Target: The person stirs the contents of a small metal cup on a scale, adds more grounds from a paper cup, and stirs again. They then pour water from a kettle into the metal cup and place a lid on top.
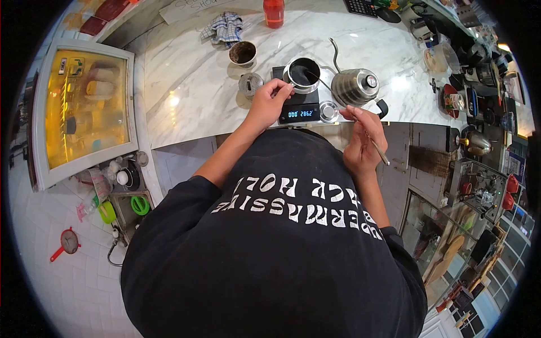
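A metal cup [304, 72] with dark liquid stands on a black digital scale [300, 112] with a lit display. The fingers of my left hand [269, 102] are pinched on the cup's handle. Closed round a long thin metal spoon [380, 151] is my right hand [364, 137]; the spoon's far end reaches into the cup. A small round metal piece [329, 111] lies beside the scale, near my right hand. The steel gooseneck kettle [355, 85] stands right of the cup. Left of the scale is a round metal lid [250, 84].
Behind the lid stands a cup with dark brown contents [243, 54]. A checked cloth [222, 28] and a red bottle [274, 13] are at the back. Jars and containers [441, 58] line the right side. An open glass-paned window [87, 107] is at the left.
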Tool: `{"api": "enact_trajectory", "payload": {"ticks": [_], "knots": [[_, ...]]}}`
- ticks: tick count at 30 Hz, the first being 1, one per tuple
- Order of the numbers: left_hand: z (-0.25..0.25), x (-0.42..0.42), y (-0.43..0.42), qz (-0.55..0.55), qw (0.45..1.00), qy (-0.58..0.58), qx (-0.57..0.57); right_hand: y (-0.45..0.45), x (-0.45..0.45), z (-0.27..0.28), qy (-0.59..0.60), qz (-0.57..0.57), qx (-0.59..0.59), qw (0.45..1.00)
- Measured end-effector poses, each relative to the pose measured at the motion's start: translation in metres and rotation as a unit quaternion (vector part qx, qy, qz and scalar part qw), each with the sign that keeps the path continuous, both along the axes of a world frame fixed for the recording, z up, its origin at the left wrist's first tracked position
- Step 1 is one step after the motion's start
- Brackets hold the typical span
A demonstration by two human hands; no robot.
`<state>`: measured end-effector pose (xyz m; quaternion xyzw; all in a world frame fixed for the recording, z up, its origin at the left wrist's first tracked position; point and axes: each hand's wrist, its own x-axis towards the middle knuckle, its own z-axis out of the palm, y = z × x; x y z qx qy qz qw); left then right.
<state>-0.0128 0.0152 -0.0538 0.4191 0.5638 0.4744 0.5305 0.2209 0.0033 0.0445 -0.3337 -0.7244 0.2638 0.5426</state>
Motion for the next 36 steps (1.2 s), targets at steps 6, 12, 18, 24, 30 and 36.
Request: {"api": "enact_trajectory", "payload": {"ticks": [6, 12, 18, 24, 30, 36], "knots": [[0.001, 0.002, -0.001, 0.025, 1.000, 0.000, 0.017, 0.001, -0.001, -0.001, -0.001, 0.002, 0.001, 1.000], [0.003, 0.000, 0.000, 0.012, 1.000, 0.009, 0.002, 0.003, -0.001, -0.002, 0.004, -0.001, -0.004, 1.000], [0.008, -0.002, 0.001, -0.004, 1.000, 0.019, -0.013, 0.006, -0.002, -0.002, -0.006, 0.009, 0.003, 1.000], [0.007, -0.003, 0.002, -0.006, 1.000, 0.017, -0.005, 0.008, -0.009, 0.001, -0.034, 0.025, 0.002, 0.999], [0.005, -0.002, 0.002, -0.004, 1.000, 0.016, -0.004, 0.011, -0.012, -0.001, -0.042, 0.026, 0.001, 0.999], [0.008, -0.002, 0.002, -0.003, 1.000, 0.013, -0.008, 0.011, -0.013, 0.002, -0.047, 0.025, -0.004, 0.999]]}}
